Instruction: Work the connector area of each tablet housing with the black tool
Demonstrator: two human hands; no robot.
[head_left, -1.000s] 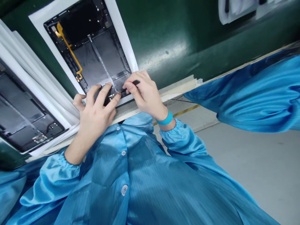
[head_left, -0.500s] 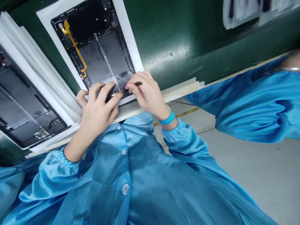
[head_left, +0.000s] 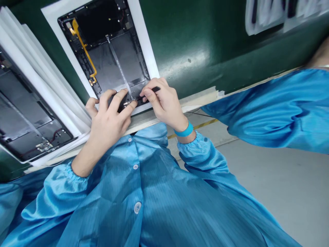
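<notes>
An opened tablet housing lies on a white sheet, its inside facing up. A grey flat ribbon cable runs down its middle, and a yellow flex cable follows its left side. My left hand rests with spread fingers on the housing's near end, one fingertip by the lower end of the ribbon cable. Beside it, my right hand pinches a slim black tool over the near right corner. The tool's tip is hidden behind the fingers.
On the left lies another opened tablet housing, next to a stack of white foam sheets. White holders with dark items stand at the back right of the green table. A neighbour's blue sleeve reaches the table edge at right.
My hands stay at the housing's near end, and the right fingers have shifted slightly on the black tool, showing more of it. The neighbour's sleeve at right has moved up a little.
</notes>
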